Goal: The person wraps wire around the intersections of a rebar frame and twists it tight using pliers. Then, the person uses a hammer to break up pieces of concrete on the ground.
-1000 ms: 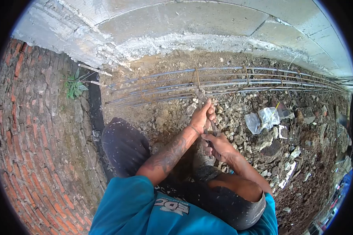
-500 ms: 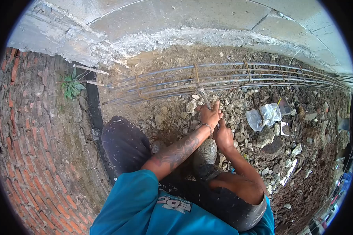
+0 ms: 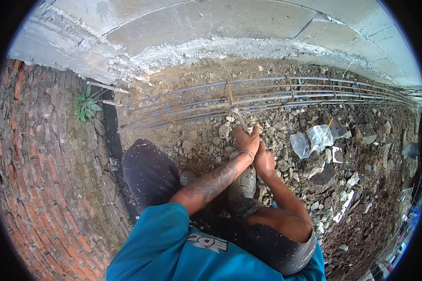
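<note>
My left hand [image 3: 246,142], with a bracelet at the wrist, is wrapped around a long-handled metal tool [image 3: 240,121]. The tool's wider, pale head meets the lower bars of the rebar cage [image 3: 262,99]; its exact kind is hard to make out. My right hand [image 3: 264,160] is closed just below and to the right, against the left hand, around the tool's lower end, where the grip is partly hidden. The cage is made of several long bars with rusty stirrups and lies along the foot of the wall.
A grey block wall [image 3: 229,23] runs across the top, and a brick wall [image 3: 42,178] stands at left. Rubble [image 3: 286,164] covers the ground, with a clear plastic bag [image 3: 320,136] at right. A small plant [image 3: 86,107] grows near the left corner. My knees are close below my hands.
The view has shifted slightly. My right hand has come closer against the left, and the tool's head remains at the rebar.
</note>
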The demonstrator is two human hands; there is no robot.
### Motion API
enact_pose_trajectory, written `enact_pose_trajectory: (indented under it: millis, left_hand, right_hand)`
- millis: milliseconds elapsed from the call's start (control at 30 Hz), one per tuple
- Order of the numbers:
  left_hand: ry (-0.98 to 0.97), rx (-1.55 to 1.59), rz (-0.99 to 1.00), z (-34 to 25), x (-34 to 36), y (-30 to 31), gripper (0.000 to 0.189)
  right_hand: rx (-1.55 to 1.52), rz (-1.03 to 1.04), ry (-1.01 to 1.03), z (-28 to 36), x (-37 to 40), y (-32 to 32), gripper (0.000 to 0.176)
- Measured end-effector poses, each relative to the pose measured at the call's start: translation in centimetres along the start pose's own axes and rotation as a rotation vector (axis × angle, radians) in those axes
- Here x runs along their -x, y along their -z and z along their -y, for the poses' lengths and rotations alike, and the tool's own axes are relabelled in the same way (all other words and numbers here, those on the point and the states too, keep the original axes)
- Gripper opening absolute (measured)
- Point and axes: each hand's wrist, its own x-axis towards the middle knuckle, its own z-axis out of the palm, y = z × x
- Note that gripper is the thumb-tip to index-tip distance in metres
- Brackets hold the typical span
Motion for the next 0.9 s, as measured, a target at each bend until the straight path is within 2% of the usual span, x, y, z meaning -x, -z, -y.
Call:
enact_pose_trajectory:
  millis: [67,100,133,167,200,233,267,333,367,433,467,533,567,600,667,733,800,833,867,900]
  left_hand:
    - [-0.329,-0.386,-0.378,-1.0,0.8,-1.0,0.036]
    - [-0.227,-0.459,-0.336,-3.3,1.4,-0.3,0.038]
    - [0.105,-0.359,-0.228,-3.7,-0.1,0.3,0.04]
    - [0.205,-0.173,-0.151,-3.7,-0.1,0.3,0.041]
    - [0.307,0.007,-0.072,-6.4,1.0,1.0,0.042]
    - [0.376,0.219,0.089,-6.8,0.9,2.0,0.043]
    - [0.44,0.346,0.255,-7.1,1.2,3.1,0.04]
    - [0.579,0.6,0.537,-7.5,0.5,5.1,0.036]
    - [0.573,0.597,0.545,-7.5,0.3,5.2,0.036]
    - [0.548,0.581,0.565,-7.2,0.0,5.7,0.037]
    - [0.494,0.614,0.532,-6.6,-0.1,5.3,0.032]
    - [0.43,0.442,0.306,-6.6,1.4,3.1,0.03]
    - [0.246,0.283,0.244,-5.4,2.3,2.0,0.034]
    - [-0.037,-0.066,-0.126,-1.8,2.0,-0.7,0.039]
    - [0.356,0.224,-0.146,-5.7,2.0,-0.5,0.038]
    - [0.461,0.249,0.02,-6.9,2.0,1.1,0.036]
    - [0.524,0.631,0.462,-7.0,2.2,3.4,0.037]
    - [0.522,0.746,0.583,-6.9,1.8,4.1,0.037]
    - [0.519,0.851,0.712,-6.5,1.3,4.6,0.038]
    - [0.516,0.92,0.794,-6.3,1.3,5.0,0.037]
  right_hand:
    - [0.023,0.043,-0.05,1.7,0.7,1.8,0.03]
    - [0.068,0.037,-0.025,2.4,1.4,2.3,0.031]
    - [0.071,0.039,-0.027,3.2,2.4,2.5,0.031]
    - [0.053,-0.005,-0.032,4.2,3.2,2.9,0.034]
    - [0.03,-0.045,-0.041,5.0,3.9,3.6,0.037]
    - [-0.01,0.056,-0.084,6.3,4.5,5.7,0.046]
    - [-0.242,-0.038,0.117,4.9,4.7,5.6,0.045]
    - [-1.38,0.625,-0.413,6.2,4.6,7.7,0.037]
    - [-1.382,0.617,-0.405,6.5,4.2,7.7,0.037]
    - [-1.085,0.597,-0.508,7.5,3.8,7.0,0.03]
    - [-1.083,0.604,-0.511,7.1,4.0,6.7,0.03]
    - [-0.152,0.155,-0.096,5.8,3.7,6.8,0.026]
    - [0.053,0.091,-0.113,5.5,3.7,6.9,0.025]
    - [0.062,0.087,-0.114,5.6,3.5,7.1,0.025]
    - [0.116,0.03,-0.101,6.4,4.4,6.6,0.027]
    - [0.163,0.021,-0.04,5.6,4.5,6.9,0.03]
    - [-0.451,0.278,-0.042,4.8,4.6,8.6,0.03]
    - [-1.123,0.438,-0.338,5.3,4.4,9.1,0.031]
    - [-1.125,0.438,-0.335,5.5,4.4,9.2,0.031]
    - [-1.277,0.667,-0.419,5.6,4.3,9.3,0.028]
